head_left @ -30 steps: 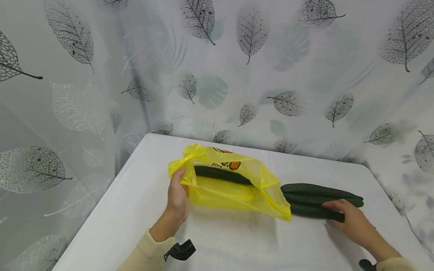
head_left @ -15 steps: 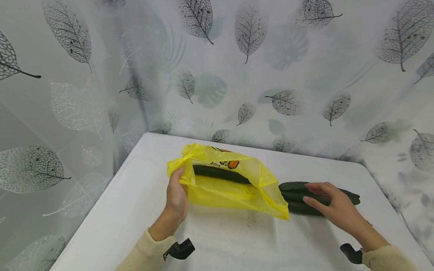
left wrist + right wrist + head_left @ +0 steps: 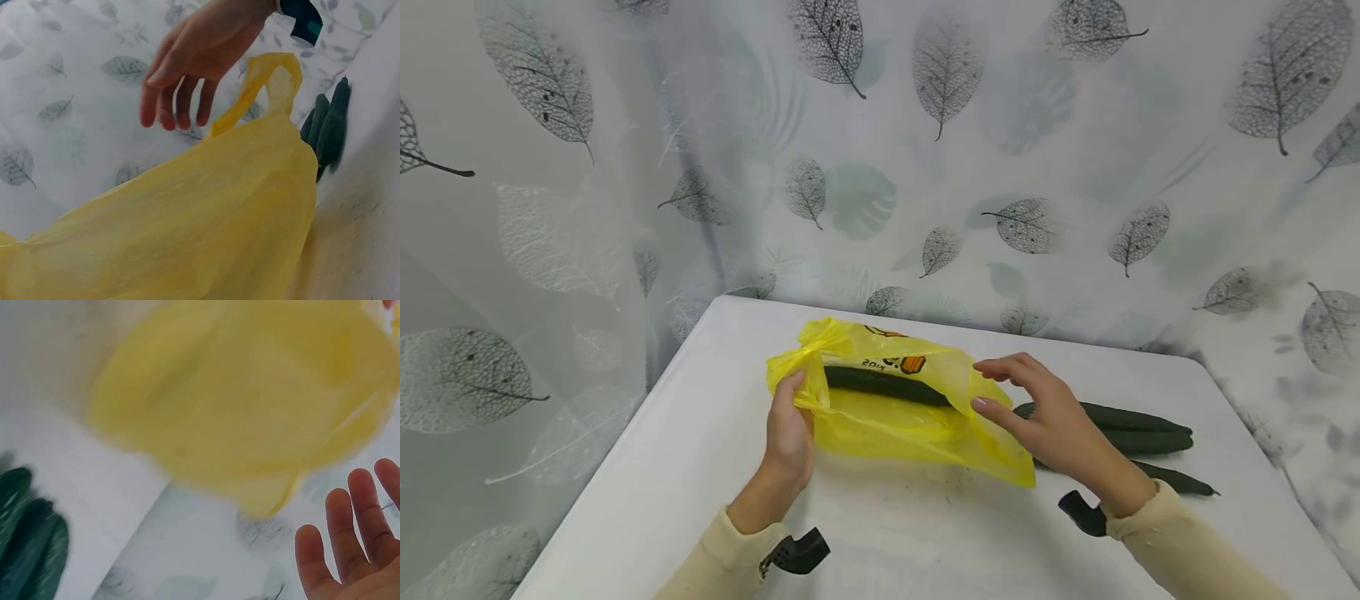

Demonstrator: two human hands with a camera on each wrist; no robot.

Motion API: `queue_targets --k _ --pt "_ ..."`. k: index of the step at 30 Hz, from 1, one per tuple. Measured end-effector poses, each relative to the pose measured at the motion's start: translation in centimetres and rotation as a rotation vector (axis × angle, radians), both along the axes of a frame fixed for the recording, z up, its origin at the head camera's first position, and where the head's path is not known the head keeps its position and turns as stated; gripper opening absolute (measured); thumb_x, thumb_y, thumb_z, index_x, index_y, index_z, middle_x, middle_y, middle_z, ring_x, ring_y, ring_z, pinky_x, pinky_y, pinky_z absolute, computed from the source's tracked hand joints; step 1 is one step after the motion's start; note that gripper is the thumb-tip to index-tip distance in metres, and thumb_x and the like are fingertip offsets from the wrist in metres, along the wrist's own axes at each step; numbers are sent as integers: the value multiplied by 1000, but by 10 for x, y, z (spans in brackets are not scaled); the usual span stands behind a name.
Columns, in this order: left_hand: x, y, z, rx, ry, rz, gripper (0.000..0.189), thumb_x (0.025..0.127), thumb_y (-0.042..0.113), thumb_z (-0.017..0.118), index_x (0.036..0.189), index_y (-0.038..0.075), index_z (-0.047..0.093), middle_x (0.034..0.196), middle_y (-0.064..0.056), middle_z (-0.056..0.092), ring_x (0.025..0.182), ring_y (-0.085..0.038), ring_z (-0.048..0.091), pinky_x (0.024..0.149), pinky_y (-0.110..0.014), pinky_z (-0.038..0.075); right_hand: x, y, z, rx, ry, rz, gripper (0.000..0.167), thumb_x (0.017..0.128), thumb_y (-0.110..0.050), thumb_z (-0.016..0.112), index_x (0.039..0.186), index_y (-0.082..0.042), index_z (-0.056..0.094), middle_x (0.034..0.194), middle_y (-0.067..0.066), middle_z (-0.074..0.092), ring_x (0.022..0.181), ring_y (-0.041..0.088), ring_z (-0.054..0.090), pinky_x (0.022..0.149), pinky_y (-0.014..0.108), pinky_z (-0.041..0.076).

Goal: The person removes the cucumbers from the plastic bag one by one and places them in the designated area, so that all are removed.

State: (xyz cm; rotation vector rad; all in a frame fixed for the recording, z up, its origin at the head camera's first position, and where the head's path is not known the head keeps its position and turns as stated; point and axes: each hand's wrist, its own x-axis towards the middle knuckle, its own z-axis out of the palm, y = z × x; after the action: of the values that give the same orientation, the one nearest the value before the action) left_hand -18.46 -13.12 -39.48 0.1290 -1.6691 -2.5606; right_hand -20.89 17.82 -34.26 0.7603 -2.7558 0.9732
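A yellow plastic bag (image 3: 895, 437) lies on its side with its mouth spread open, and a dark green cucumber (image 3: 883, 384) shows inside. At the bag's left end, my left hand (image 3: 790, 442) grips the bunched plastic. My right hand (image 3: 1060, 425) is raised by the bag's right end, thumb and fingers apart, holding nothing. The left wrist view also has this right hand (image 3: 209, 47), its fingers hanging near a bag handle (image 3: 284, 81). More cucumbers (image 3: 1142, 429) lie to the right, partly covered by the right hand and forearm.
The white table (image 3: 925, 533) carries everything and has some dark specks in front of the bag. A leaf-printed curtain (image 3: 955, 167) hangs behind the table and along its left side. Black wrist bands (image 3: 801, 550) are worn on both wrists.
My right hand has let go of a cucumber on the right and moved left to the bag's right end. The left hand keeps its grip on the bag.
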Motion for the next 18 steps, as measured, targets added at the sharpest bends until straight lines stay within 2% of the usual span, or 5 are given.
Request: queue_targets --k 5,8,14,18 --pt "0 1 -1 2 -17 4 46 106 36 23 140 8 35 128 -6 41 122 -24 40 110 -40 26 -2 -34 12 -68 -45 100 48 94 -41 71 137 -24 59 130 -10 57 117 17 53 102 51 44" --pt "1 2 -1 10 -23 4 45 106 35 23 141 9 35 132 -5 39 128 -22 38 112 -39 23 -3 -51 17 -126 -72 151 49 95 -38 71 140 -26 56 128 -11 59 117 13 53 103 48 44" --pt "0 3 -2 21 -15 16 47 105 35 25 144 10 35 139 -4 37 135 -19 33 114 -38 21 -7 -79 26 -325 -171 240 51 97 -27 69 144 -24 51 125 -3 61 115 16 58 102 44 47" --pt "-1 3 -1 24 -11 10 48 105 36 24 145 10 34 137 -4 38 133 -21 35 112 -38 22 -11 -90 26 -495 -281 266 49 100 -22 65 146 -18 50 129 7 60 116 25 60 98 40 51"
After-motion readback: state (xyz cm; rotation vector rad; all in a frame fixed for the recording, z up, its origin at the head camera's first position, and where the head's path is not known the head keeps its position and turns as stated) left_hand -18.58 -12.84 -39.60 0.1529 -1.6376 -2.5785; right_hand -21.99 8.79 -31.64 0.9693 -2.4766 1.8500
